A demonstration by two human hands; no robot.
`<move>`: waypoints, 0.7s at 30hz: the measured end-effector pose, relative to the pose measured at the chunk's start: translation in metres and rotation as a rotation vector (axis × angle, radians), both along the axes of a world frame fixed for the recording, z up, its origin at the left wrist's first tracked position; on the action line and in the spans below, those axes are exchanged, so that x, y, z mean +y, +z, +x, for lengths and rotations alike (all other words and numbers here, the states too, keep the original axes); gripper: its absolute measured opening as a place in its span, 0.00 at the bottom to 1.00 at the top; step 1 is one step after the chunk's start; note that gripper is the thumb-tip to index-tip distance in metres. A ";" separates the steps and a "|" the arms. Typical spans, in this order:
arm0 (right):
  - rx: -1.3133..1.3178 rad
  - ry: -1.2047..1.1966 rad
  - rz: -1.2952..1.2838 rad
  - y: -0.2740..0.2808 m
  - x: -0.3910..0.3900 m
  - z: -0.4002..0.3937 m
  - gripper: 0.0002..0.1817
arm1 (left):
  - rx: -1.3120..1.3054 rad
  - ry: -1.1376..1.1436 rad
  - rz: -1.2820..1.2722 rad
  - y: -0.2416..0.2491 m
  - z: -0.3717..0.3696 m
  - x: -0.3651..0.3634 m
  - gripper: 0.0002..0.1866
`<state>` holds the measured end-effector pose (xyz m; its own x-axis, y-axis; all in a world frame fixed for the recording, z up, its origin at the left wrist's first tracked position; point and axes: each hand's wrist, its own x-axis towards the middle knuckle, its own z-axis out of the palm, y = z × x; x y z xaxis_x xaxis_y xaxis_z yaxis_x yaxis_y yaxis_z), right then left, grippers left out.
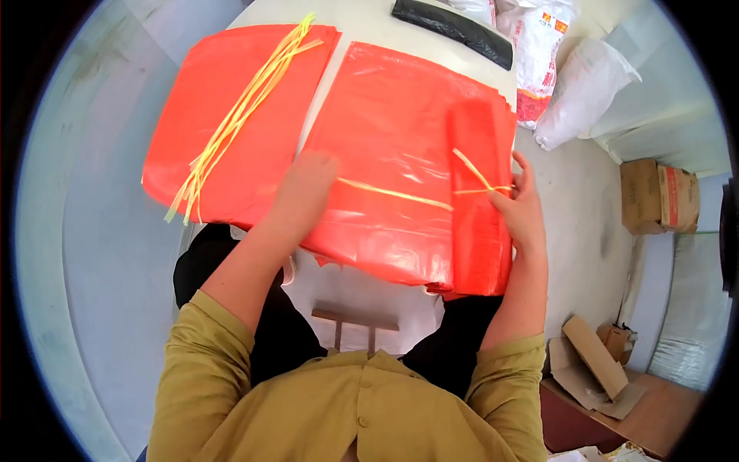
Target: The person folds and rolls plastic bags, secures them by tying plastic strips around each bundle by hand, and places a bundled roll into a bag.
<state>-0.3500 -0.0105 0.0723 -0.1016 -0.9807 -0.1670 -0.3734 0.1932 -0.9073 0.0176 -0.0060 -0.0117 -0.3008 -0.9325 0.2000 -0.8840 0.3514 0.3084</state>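
My left hand (306, 187) is closed, slightly blurred, at the left edge of a flat stack of red plastic bags (385, 115). A yellow tie strip (396, 192) runs from its fingers across the stack. My right hand (523, 204) grips the right edge of a folded bundle of red bags (481, 246) on the same stack; its thumb is beside the crossing of a yellow tie (481, 183) around the bundle. Further left, a second red stack (173, 154) carries several loose yellow strips (239, 108). Fingers behind the bundle are partly hidden.
A black plastic roll (454, 32) lies at the table's (358, 19) far side. White sacks (589, 92) stand on the floor beyond. Cardboard boxes (643, 196) sit to the right, with an opened carton (593, 366) nearer. A stool-like frame (354, 318) shows between my legs.
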 end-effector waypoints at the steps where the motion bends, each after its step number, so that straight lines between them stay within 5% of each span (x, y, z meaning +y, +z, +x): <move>1: 0.009 -0.008 -0.028 0.010 0.002 -0.001 0.45 | -0.087 0.083 0.010 0.007 0.005 -0.001 0.08; 5: 0.754 0.163 -0.451 0.013 0.018 0.036 0.36 | 0.209 0.154 0.104 0.031 0.007 0.003 0.12; 6: 0.748 0.234 -0.335 0.019 0.027 0.056 0.35 | 0.411 0.104 0.216 0.033 0.000 0.006 0.15; 8: 0.290 0.276 -0.078 0.030 0.033 0.082 0.33 | 0.799 0.054 0.502 0.033 -0.016 0.012 0.20; 10: 0.278 0.146 -0.148 0.014 0.025 0.076 0.33 | 1.176 0.059 0.849 0.026 -0.032 0.021 0.25; 13: 0.345 0.115 -0.138 -0.033 0.023 0.060 0.34 | 0.894 0.081 0.785 0.030 -0.043 0.027 0.30; 21: 0.230 0.101 0.005 -0.064 0.019 0.075 0.35 | 0.930 0.004 0.725 0.019 -0.053 0.029 0.29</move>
<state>-0.2750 0.0086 0.0087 -0.0390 -0.9870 -0.1558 -0.5877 0.1487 -0.7953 -0.0359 0.0226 0.0069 -0.3155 -0.9190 -0.2366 -0.2150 -0.1737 0.9610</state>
